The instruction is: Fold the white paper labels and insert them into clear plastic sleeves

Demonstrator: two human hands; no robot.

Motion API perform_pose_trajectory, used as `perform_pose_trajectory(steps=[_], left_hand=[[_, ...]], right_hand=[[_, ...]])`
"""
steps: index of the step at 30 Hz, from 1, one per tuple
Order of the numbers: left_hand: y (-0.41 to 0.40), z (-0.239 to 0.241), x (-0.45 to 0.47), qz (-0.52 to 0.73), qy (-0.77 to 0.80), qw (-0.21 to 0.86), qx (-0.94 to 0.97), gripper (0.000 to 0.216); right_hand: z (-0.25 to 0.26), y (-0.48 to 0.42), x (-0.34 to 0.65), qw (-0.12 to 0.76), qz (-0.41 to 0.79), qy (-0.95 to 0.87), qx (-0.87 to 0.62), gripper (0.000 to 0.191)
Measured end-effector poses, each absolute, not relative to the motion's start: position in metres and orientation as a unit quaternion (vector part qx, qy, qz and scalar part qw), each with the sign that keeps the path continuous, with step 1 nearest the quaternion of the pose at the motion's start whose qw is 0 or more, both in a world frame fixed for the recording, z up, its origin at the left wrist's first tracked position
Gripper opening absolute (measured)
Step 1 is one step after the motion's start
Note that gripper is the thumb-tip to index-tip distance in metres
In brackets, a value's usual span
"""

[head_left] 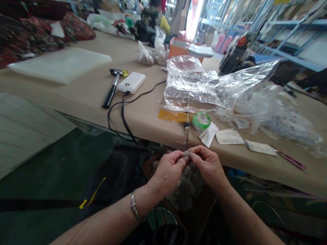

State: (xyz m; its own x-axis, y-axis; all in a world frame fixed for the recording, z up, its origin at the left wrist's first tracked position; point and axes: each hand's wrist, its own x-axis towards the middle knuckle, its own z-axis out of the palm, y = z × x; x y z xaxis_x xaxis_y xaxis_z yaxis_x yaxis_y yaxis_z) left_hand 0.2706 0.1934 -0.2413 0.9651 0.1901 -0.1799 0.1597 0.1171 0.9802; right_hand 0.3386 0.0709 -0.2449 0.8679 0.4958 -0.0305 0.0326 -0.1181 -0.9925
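Observation:
My left hand (168, 168) and my right hand (208, 163) meet just below the table's front edge, fingertips pinched together on a tiny pale piece (187, 153). Both hands are closed around it; what the piece is I cannot make out. A silver bangle (135, 207) circles my left wrist. Under the hands lies a clear bag of small greyish bits (187, 187) on my lap. On the table edge straight above the hands rests a soldering iron (187, 129) beside a green tape roll (201, 121).
The tan table (84, 95) carries a black-handled hammer (111, 90), a white power bank (131, 82) with black cable, crumpled clear plastic bags (230, 92), paper slips (228, 136), pink tweezers (291, 160) and a white sheet (61, 64). Fabrics and shelving fill the background.

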Motion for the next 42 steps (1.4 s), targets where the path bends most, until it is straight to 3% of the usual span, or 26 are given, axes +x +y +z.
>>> perform_pose_trajectory(steps=[12,31,42], left_hand=[[0.207,-0.236,0.284,0.145,0.101,0.558,0.811,0.019],[0.210,-0.247,0.293,0.172,0.082,0.554,0.810,0.019],[0.208,-0.240,0.284,0.153,0.092,0.560,0.809,0.020]], right_hand=[[-0.241,0.081,0.348,0.558,0.085,-0.219,-0.796,0.011],[-0.244,0.083,0.352,0.537,0.048,-0.236,-0.809,0.008],[-0.242,0.070,0.341,0.538,0.062,-0.247,-0.804,0.017]])
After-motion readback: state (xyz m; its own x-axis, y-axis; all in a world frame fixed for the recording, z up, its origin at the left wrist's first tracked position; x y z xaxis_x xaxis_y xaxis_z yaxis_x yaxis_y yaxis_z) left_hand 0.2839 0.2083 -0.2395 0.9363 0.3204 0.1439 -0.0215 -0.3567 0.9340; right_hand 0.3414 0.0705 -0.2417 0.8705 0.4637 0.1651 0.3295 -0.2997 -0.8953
